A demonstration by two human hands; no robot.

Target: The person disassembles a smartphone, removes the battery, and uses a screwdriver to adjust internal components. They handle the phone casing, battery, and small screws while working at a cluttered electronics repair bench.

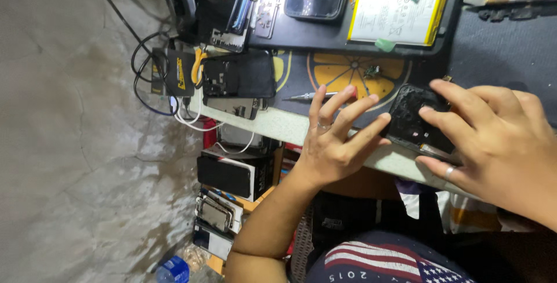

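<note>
Black opened phone body (413, 119) sits at the near edge of the bench (290, 125), partly over the dark mat with the orange citrus print (339, 71). Right hand (499, 144) clamps it: fingers curled over the top and near side, ring on 1 finger. Left hand (333, 138) is open, fingers spread, fingertips (384, 118) touching the phone's left end; not gripping anything.

Nearby: thin metal screwdriver (307, 95) just beside the left hand, loose white-and-yellow flat battery (397, 13) on the black tray (301, 39) further back, small green circuit part (371, 71) on the mat.

Risks, as I read it:
- Phone rides the bench edge; a slip of the right hand likely drops it to the floor.
- Spread left fingers could nudge the screwdriver off the edge.
- Pressing on the open body may stress exposed parts; can't tell what's under the fingers.
</note>
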